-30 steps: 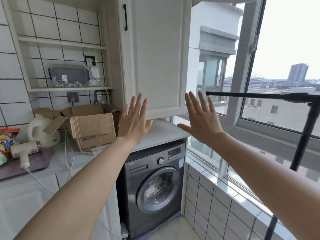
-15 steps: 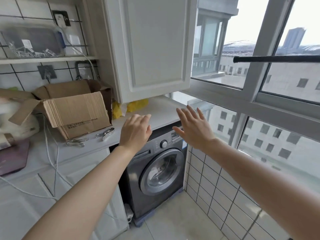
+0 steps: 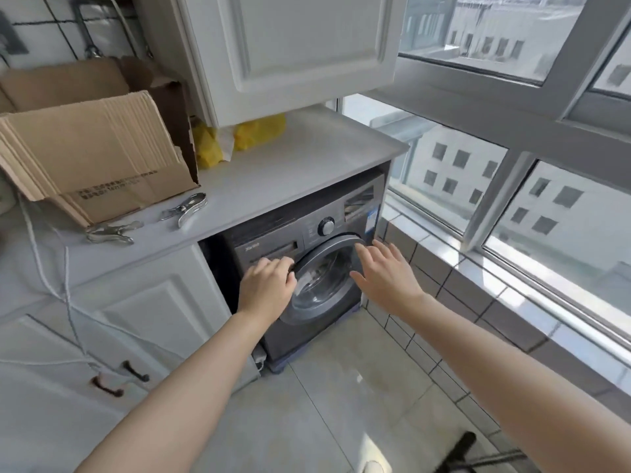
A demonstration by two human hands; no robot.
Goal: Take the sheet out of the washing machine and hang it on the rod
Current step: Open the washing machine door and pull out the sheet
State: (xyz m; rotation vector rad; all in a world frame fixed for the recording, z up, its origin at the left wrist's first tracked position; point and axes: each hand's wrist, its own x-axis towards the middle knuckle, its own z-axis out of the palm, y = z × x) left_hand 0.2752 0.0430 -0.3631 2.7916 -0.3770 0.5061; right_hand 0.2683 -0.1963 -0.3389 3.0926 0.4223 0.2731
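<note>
Under the counter, at the washing machine (image 3: 307,268), you are curling your left hand (image 3: 268,288) around the left edge of the round door (image 3: 324,278), fingers hooked at the rim. Your right hand (image 3: 386,274) is hovering open just in front of the door's right side, fingers spread, gripping nothing. Behind the glass something pale is showing, probably the sheet (image 3: 309,279). The door is looking shut, so your left hand, the nearer one, is likely pulling it outward first.
</note>
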